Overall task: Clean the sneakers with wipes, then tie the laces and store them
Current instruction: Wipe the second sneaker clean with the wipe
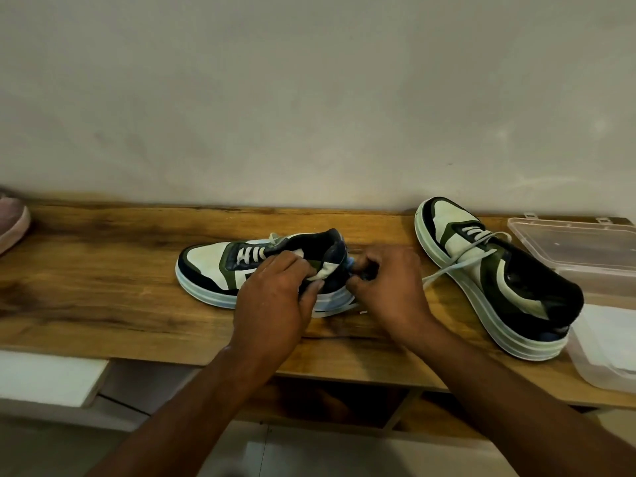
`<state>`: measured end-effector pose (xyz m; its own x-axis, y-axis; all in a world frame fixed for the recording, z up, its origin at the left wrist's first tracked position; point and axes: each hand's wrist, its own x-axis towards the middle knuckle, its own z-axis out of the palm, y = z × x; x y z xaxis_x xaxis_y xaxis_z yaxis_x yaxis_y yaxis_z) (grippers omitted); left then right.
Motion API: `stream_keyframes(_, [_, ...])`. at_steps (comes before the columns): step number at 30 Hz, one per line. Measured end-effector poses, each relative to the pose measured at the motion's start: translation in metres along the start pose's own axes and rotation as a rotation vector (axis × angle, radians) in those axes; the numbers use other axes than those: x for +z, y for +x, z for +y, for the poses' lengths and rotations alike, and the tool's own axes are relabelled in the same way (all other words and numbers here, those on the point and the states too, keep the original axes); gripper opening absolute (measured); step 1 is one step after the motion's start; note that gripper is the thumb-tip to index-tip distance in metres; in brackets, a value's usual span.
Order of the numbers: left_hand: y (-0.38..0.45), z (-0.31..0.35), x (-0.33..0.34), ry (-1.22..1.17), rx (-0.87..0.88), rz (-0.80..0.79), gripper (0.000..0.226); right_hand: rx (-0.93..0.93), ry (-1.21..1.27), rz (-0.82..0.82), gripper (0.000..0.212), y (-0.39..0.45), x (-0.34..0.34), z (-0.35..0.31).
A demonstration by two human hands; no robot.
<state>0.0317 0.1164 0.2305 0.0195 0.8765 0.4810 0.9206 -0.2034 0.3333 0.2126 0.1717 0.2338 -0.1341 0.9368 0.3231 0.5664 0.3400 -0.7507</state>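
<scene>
- Where the pale wall (309, 98) fills the whole top of the view, at 12 o'clock, a long wooden shelf (103, 270) runs across the middle from 9 o'clock to 3 o'clock.
- At 3 o'clock, a clear plastic box (585, 249) sits on the shelf with its lid open, and white wipes (609, 339) lie in its near half at about 4 o'clock.
- The right sneaker (499, 280) stands on its sole just beside the box, toe pointing away to 11 o'clock, and its white lace (457, 263) hangs loose toward the hands.
- The left sneaker (220, 266) sits in the middle of the shelf, toe pointing to 9 o'clock.
- The left hand (275, 297) grips the side of the left sneaker near the heel, its fingers curled over the collar.
- The right hand (385, 284) is at the heel of the same shoe, its fingers curled tight and pinching a small blue bit there; what it is cannot be told.
- At 9 o'clock, the tip of a pink shoe (12, 222) peeks in at the edge.
</scene>
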Motion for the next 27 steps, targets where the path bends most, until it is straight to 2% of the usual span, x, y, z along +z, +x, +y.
stream_keyframes(2, [0.000,0.000,0.000,-0.005,-0.005,0.004,0.014,0.072,0.014,-0.031,0.022,0.004,-0.004,0.006])
stream_keyframes(3, [0.000,0.001,0.000,-0.005,-0.007,0.004,0.014,0.062,0.054,0.010,0.020,0.006,-0.006,0.005])
stream_keyframes(5, [0.001,0.001,0.000,0.006,-0.008,0.002,0.014,-0.044,0.134,0.140,0.016,0.007,-0.005,-0.006])
stream_keyframes(7, [0.001,0.001,0.000,0.022,-0.011,0.005,0.014,-0.153,0.167,0.194,0.014,0.006,-0.002,-0.016])
stream_keyframes(10, [0.000,0.001,0.000,0.021,-0.005,0.000,0.013,-0.217,0.143,0.168,0.015,0.000,0.003,-0.013])
stream_keyframes(12, [-0.001,0.001,-0.001,0.012,-0.004,-0.004,0.013,-0.236,0.077,0.093,0.016,-0.003,0.005,-0.005])
stream_keyframes(15, [0.000,0.002,-0.001,0.011,-0.007,-0.004,0.013,-0.158,0.011,0.008,0.020,-0.007,0.005,-0.004])
stream_keyframes(17, [0.000,0.003,-0.001,0.012,-0.011,-0.007,0.013,-0.171,0.029,0.069,0.018,-0.007,0.003,-0.008])
stream_keyframes(19, [0.000,0.003,-0.002,0.015,-0.013,-0.011,0.013,-0.296,0.079,0.154,0.015,-0.005,0.001,-0.016])
stream_keyframes(22, [0.000,0.001,-0.001,0.005,-0.020,-0.029,0.020,-0.455,0.093,0.101,0.015,-0.007,0.005,-0.023])
stream_keyframes(25, [-0.001,0.001,-0.001,-0.008,-0.009,-0.023,0.018,-0.467,0.008,0.039,0.016,-0.009,0.010,-0.021])
stream_keyframes(27, [0.000,0.001,-0.001,-0.012,0.004,-0.004,0.011,-0.415,0.028,0.123,0.016,-0.004,0.008,-0.019])
